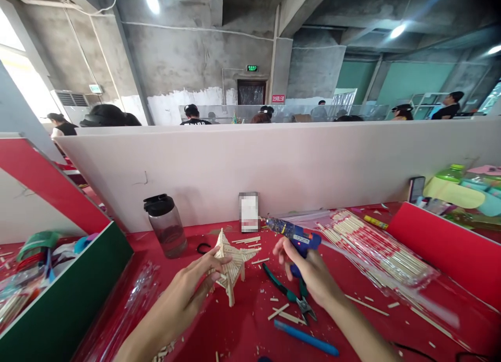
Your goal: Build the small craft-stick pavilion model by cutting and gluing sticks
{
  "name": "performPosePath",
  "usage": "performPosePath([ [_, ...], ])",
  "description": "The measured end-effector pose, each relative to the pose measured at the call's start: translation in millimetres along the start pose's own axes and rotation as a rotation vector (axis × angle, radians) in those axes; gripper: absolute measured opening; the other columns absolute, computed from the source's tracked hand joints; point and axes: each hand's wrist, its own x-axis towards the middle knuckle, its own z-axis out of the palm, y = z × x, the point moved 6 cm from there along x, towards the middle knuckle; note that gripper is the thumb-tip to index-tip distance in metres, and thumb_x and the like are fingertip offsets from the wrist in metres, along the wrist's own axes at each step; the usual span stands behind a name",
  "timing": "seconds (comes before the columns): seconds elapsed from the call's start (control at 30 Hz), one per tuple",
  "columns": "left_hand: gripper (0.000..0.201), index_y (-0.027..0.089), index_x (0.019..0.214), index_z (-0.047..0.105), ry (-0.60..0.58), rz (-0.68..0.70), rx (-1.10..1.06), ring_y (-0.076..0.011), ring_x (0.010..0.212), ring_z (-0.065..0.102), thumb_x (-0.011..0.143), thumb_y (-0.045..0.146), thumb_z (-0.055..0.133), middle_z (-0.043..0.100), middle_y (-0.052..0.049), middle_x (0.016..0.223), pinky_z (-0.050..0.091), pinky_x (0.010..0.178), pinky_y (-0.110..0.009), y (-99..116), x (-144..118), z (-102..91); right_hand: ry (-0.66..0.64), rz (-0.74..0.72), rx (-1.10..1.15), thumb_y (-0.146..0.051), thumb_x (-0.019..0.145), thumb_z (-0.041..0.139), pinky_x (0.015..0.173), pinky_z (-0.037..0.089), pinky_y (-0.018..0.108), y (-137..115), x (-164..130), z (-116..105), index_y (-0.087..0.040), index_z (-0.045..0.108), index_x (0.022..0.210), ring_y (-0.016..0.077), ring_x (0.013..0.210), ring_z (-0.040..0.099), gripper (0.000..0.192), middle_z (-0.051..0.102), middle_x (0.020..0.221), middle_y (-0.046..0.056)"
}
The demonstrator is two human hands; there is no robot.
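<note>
A small pavilion model [234, 263] built of thin wooden sticks, with a pointed roof and legs, stands on the red tabletop. My left hand [198, 284] grips it from the left, fingers and thumb closed on its roof side. My right hand [303, 268] is wrapped round the handle of a blue hot glue gun [289, 231], raised to the right of the model with its nozzle pointing up and left, apart from the model. Below my right hand lie green-handled pliers [289, 294], partly hidden by the hand. A blue pen-like stick [305, 337] is nearer me.
A water bottle [166, 226] and an upright phone [249, 212] stand before the white partition [211, 164]. Bundled sticks in plastic [383, 247] lie right. A green-walled box [78, 294] is left, a red panel [450, 252] right. Stick scraps litter the table; people sit beyond.
</note>
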Motion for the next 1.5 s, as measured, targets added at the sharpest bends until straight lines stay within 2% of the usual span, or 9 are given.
performPosePath([
  [0.13, 0.023, 0.026, 0.115, 0.060, 0.004, -0.002, -0.003, -0.0231, 0.119, 0.066, 0.104, 0.031, 0.040, 0.069, -0.010, 0.129, 0.052, 0.099, -0.032, 1, 0, 0.6, -0.250, 0.080, -0.058, -0.072, 0.087, 0.058, 0.044, 0.041, 0.023, -5, -12, -3, -0.017, 0.070, 0.088, 0.0116, 0.051, 0.051, 0.056, 0.059, 0.072, 0.002],
  [0.27, 0.023, 0.025, 0.109, 0.060, 0.024, -0.027, 0.004, -0.0201, 0.101, 0.071, 0.104, 0.033, 0.039, 0.073, -0.007, 0.113, 0.055, 0.089, -0.028, 5, 1, -0.7, -0.365, 0.143, -0.191, -0.076, 0.084, 0.058, 0.046, 0.042, 0.024, 4, -20, 3, -0.017, 0.074, 0.094, 0.0122, 0.050, 0.051, 0.062, 0.056, 0.067, 0.000],
  [0.4, 0.027, 0.026, 0.103, 0.057, 0.047, -0.060, -0.030, -0.0226, 0.101, 0.072, 0.106, 0.038, 0.033, 0.075, -0.006, 0.097, 0.054, 0.090, -0.031, 4, 2, -0.9, -0.319, 0.108, -0.290, -0.071, 0.086, 0.061, 0.049, 0.045, 0.026, 15, -22, 6, -0.019, 0.074, 0.088, 0.0155, 0.053, 0.055, 0.053, 0.059, 0.064, 0.001],
  [0.53, 0.026, 0.027, 0.104, 0.052, 0.019, -0.065, -0.102, -0.0259, 0.124, 0.063, 0.107, 0.041, 0.031, 0.074, -0.009, 0.108, 0.051, 0.098, -0.035, 2, 3, 2.3, -0.195, 0.032, -0.331, -0.062, 0.080, 0.072, 0.074, 0.054, 0.037, 17, -22, 3, -0.025, 0.078, 0.097, 0.0290, 0.084, 0.067, 0.041, 0.073, 0.086, 0.008],
  [0.63, 0.027, 0.026, 0.103, 0.051, 0.002, -0.077, -0.108, -0.0248, 0.117, 0.066, 0.107, 0.042, 0.030, 0.073, -0.009, 0.107, 0.050, 0.099, -0.035, 1, 3, 3.0, -0.130, 0.009, -0.376, -0.059, 0.073, 0.079, 0.101, 0.047, 0.048, 18, -22, 0, -0.029, 0.080, 0.102, 0.0380, 0.114, 0.062, 0.041, 0.074, 0.115, 0.009],
  [0.73, 0.025, 0.027, 0.105, 0.051, 0.001, -0.075, -0.114, -0.0229, 0.112, 0.067, 0.107, 0.041, 0.030, 0.072, -0.008, 0.108, 0.050, 0.097, -0.032, 2, 3, 2.7, -0.142, 0.023, -0.403, -0.058, 0.070, 0.080, 0.112, 0.038, 0.052, 22, -22, 1, -0.031, 0.082, 0.098, 0.0408, 0.123, 0.056, 0.039, 0.072, 0.122, 0.008],
  [1.2, 0.024, 0.025, 0.101, 0.050, 0.019, -0.046, -0.092, -0.0162, 0.080, 0.061, 0.108, 0.037, 0.031, 0.066, -0.002, 0.094, 0.048, 0.077, -0.024, 5, 3, 1.6, -0.135, -0.001, -0.450, -0.058, 0.073, 0.078, 0.109, 0.040, 0.049, 17, -24, 6, -0.029, 0.082, 0.096, 0.0399, 0.120, 0.058, 0.037, 0.073, 0.118, 0.010],
  [1.37, 0.025, 0.025, 0.103, 0.049, 0.011, -0.050, -0.085, -0.0166, 0.079, 0.058, 0.108, 0.038, 0.029, 0.065, -0.003, 0.094, 0.046, 0.078, -0.025, 2, 3, 2.9, -0.271, -0.018, -0.612, -0.067, 0.084, 0.062, 0.104, 0.044, 0.049, 12, -21, 3, -0.028, 0.082, 0.091, 0.0396, 0.120, 0.058, 0.044, 0.075, 0.109, 0.010],
  [1.5, 0.025, 0.024, 0.103, 0.051, 0.015, -0.058, -0.086, -0.0163, 0.079, 0.056, 0.107, 0.038, 0.031, 0.066, -0.002, 0.093, 0.046, 0.078, -0.025, 0, 2, 3.6, -0.315, 0.045, -0.658, -0.068, 0.088, 0.058, 0.104, 0.047, 0.047, 9, -23, -5, -0.025, 0.077, 0.112, 0.0359, 0.120, 0.060, 0.053, 0.067, 0.129, 0.011],
])
